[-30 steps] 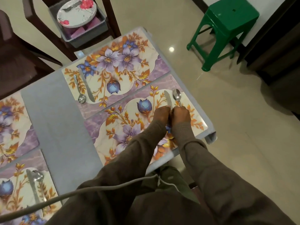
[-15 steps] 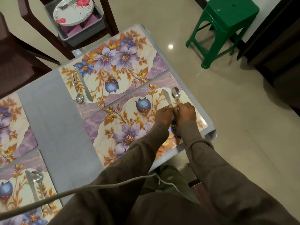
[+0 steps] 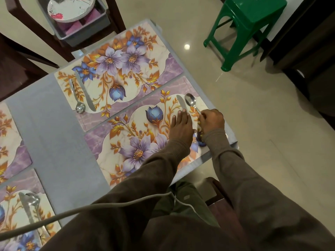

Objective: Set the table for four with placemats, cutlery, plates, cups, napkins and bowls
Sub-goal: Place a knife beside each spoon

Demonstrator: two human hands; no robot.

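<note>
**Fingers square up the last knife and spoon**

Fingers (image 3: 184, 111) of the left hand (image 3: 181, 126) lie straight and flat on the knife (image 3: 181, 105), pressing it to the placemat (image 3: 126, 142); those of the right hand (image 3: 212, 121) are curled round the spoon (image 3: 191, 102) handle in a pinch.

The grey counter (image 3: 54, 142) carries four floral placemats. The far placemat (image 3: 117, 69) holds a spoon and knife pair (image 3: 82, 96) at its left end, and the near-left placemat (image 3: 16, 214) holds a knife and spoon (image 3: 30, 205) too. The fourth placemat (image 3: 9, 138), at the left edge, shows no cutlery in the part visible. Beyond the counter a chair bears a grey tub (image 3: 85, 31) with a stack of plates (image 3: 71, 8); a green stool (image 3: 250, 24) stands on the floor to the right.

Knife and spoon lie side by side, just apart, long axes running away from the person and leaning slightly left, tips pointing up the frame. Each piece runs forward from under its own hand, so a small nudge would suffice to make them parallel. Cutlery looks nearly done; plates, cups, napkins and bowls are not yet laid.

No brand, label or writing can be read anywhere.
</note>
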